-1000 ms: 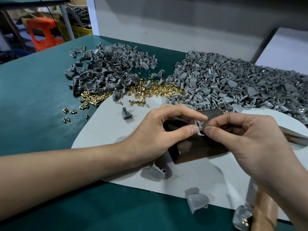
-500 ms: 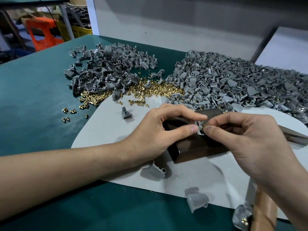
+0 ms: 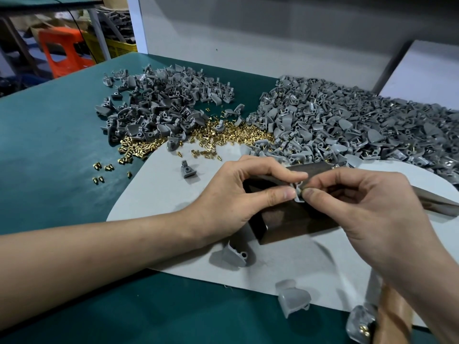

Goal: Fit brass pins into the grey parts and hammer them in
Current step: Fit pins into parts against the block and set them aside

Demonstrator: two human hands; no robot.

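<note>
- Our left hand (image 3: 238, 194) pinches a part (image 3: 298, 194) above the block (image 3: 293, 222).
- Our right hand (image 3: 372, 209) pinches its other side.
- Its long axis looks near-upright; we cannot tell its facing.

A teal-topped worktable (image 3: 49, 145) stands against a plain pale grey wall panel (image 3: 248, 33) with a white upright post (image 3: 133, 21) at its left edge. Beyond the post, in dimmer light, are an orange plastic stool (image 3: 59, 53) and what looks like a yellow crate (image 3: 119, 47). A white surface (image 3: 427, 70) adjoins on the right.
</note>
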